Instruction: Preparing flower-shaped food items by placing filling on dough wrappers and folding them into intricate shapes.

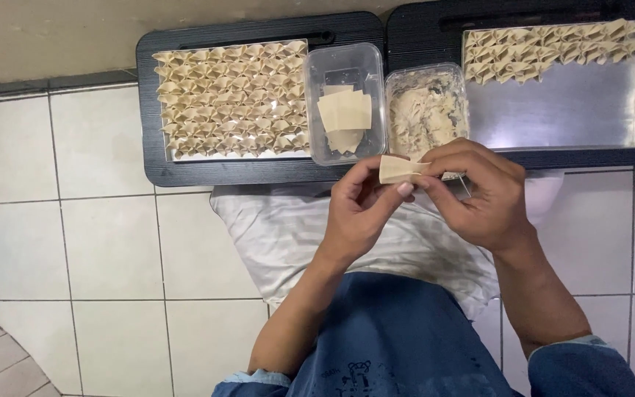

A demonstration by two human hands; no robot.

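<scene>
Head view looks down on a pale tiled floor (104, 242), with two black rectangular trays along the top. Your upper-middle black tray (185, 173) bears a shiny metal sheet packed edge to edge with rows of folded beige dumplings (233, 99). At upper right, the second black tray (420, 37) carries a larger metal sheet (560, 110) with folded dumplings (553, 48) only along its top edge; the rest is bare and reflective. Below the trays lies a crumpled white cloth (281, 228).

Between the sheets sit two clear plastic tubs: one (317, 73) holds a small stack of flat square wrappers (345, 114), the other (461, 88) a lumpy pale filling (424, 114).

Your left hand (358, 209) and right hand (479, 195) meet just below the tubs, fingertips pinched narrowly on a soft beige dough wrapper (398, 169), partly folded. A thin metal utensil (464, 184) shows beside your right fingers.
</scene>
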